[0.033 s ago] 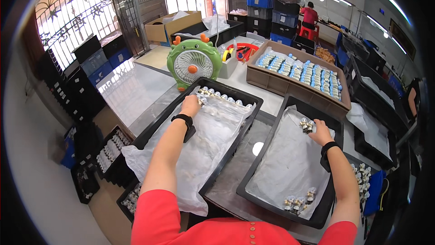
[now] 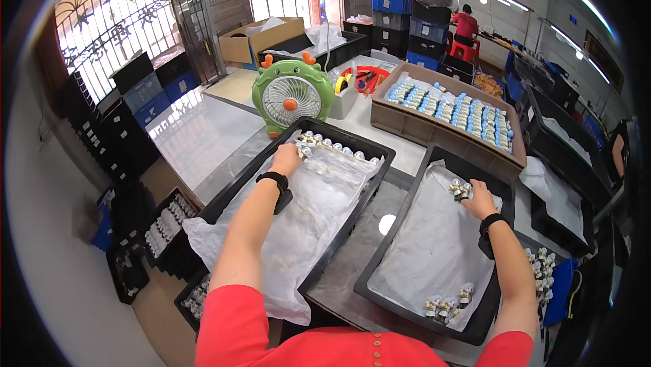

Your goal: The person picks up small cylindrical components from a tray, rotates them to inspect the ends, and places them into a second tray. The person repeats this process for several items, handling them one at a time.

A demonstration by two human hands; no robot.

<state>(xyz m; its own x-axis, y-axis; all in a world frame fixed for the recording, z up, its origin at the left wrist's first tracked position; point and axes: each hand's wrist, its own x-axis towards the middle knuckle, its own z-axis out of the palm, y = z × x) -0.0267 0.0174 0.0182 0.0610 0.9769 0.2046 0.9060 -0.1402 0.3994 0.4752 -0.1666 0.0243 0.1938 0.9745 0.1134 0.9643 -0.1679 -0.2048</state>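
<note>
My left hand is at the far left part of a long black tray, its fingers closed on a small silver-and-gold piece. A row of similar round-topped pieces lies along that tray's far end, beyond a white plastic sheet. In a second black tray to the right, my right hand has its fingers closed against a small cluster of dark-based metallic pieces; the fingertips are partly hidden. Several like pieces stand in that tray's near right corner, on a white liner.
A green cartoon-shaped fan stands behind the left tray. Beyond the right tray, a brown crate holds rows of blue-and-white pieces. Stacked bins rise at the back. One person sits far off; another person's arm shows at right.
</note>
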